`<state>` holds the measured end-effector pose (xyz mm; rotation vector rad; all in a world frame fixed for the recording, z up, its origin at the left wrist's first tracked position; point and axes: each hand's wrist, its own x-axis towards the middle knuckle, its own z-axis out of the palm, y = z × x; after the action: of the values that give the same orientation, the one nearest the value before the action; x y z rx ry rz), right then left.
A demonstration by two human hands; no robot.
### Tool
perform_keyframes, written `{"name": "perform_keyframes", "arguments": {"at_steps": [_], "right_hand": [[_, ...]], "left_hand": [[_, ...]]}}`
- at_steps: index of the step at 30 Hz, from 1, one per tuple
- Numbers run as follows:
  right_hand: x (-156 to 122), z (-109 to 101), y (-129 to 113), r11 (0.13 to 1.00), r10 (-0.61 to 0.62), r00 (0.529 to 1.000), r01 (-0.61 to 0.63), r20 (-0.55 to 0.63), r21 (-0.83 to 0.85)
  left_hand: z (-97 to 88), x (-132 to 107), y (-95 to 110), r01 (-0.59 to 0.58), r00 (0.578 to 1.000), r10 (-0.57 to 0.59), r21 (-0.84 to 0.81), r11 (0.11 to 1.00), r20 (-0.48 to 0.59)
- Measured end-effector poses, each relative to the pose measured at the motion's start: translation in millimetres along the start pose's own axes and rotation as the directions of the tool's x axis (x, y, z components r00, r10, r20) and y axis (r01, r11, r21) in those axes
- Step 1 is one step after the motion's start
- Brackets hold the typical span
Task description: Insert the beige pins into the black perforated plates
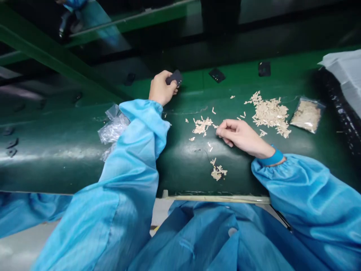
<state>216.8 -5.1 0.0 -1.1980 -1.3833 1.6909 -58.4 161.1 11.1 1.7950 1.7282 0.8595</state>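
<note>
My left hand [163,87] is stretched far out over the green surface [186,158], its fingers closed round a small flat black plastic part [175,78]. Tiny light marks show on that part. Lower and to the right, my right hand [239,135] hovers at the edge of a small heap of beige strips [201,125], thumb and forefinger pinched together. A tiny beige piece shows near the fingertips, but I cannot tell whether it is held. A larger pile of beige strips [270,113] lies beyond my right hand, and a smaller cluster [218,172] lies nearer my body.
Two similar black parts [217,75] [264,69] lie along the far side. At right are a clear bag of beige pieces [307,114] and a black-and-white wrapped bundle [345,86]. Crumpled clear plastic bags [114,128] sit by my left sleeve. A green frame bar [64,64] crosses the upper left.
</note>
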Motion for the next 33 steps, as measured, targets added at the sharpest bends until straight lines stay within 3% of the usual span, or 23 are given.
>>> {"name": "perform_keyframes", "arguments": {"at_steps": [3, 6, 9, 14, 18, 20, 24, 27, 30, 33], "right_hand": [[-4.0, -6.8, -2.8, 0.966, -0.013, 0.984, 0.058, 0.175, -0.253], [-7.8, -6.1, -7.5, 0.889, 0.017, 0.934, 0.15, 0.357, -0.434], [-11.7, -1.9, -11.2, 0.753, 0.006, 0.888, 0.298, 0.46, -0.586], [-21.3, 4.3, -9.3, 0.585, -0.108, 0.836, 0.491, 0.538, -0.645], [-27.9, 8.5, -6.5, 0.483, -0.083, 0.848, 0.493, 0.523, -0.723], [-27.4, 8.9, -5.3, 0.456, -0.083, 0.862, 0.479, 0.5, -0.75], [-19.6, 4.1, -4.4, 0.559, -0.232, 0.871, 0.484, 0.433, -0.673], [-13.7, -0.4, -5.0, 0.633, -0.336, 0.904, 0.424, 0.264, -0.648], [-10.5, -1.6, -5.0, 0.698, -0.335, 0.933, 0.341, 0.134, -0.63], [-9.2, -0.4, -4.3, 0.735, -0.299, 0.95, 0.291, 0.093, -0.612]], "left_hand": [[10.2, -61.9, 11.8, 0.037, 0.997, -0.012, -0.335, 0.941, 0.078], [26.1, -121.5, 23.2, 0.064, 0.985, 0.02, -0.476, 0.877, 0.17], [38.9, -153.8, 29.4, 0.127, 0.963, 0.029, -0.543, 0.83, 0.269], [44.3, -156.8, 32.3, 0.191, 0.967, -0.021, -0.664, 0.723, 0.255], [43.3, -154.9, 33.6, 0.258, 0.956, -0.046, -0.758, 0.6, 0.29], [43.9, -155.7, 33.3, 0.286, 0.949, -0.067, -0.755, 0.591, 0.307], [45.1, -157.5, 31.6, 0.251, 0.959, -0.08, -0.686, 0.683, 0.271], [43.6, -161.0, 32.7, 0.185, 0.958, 0.001, -0.619, 0.763, 0.287], [41.1, -167.9, 36.1, 0.125, 0.951, 0.071, -0.581, 0.804, 0.303], [40.7, -175.0, 38.8, 0.137, 0.93, 0.102, -0.59, 0.796, 0.353]]}}
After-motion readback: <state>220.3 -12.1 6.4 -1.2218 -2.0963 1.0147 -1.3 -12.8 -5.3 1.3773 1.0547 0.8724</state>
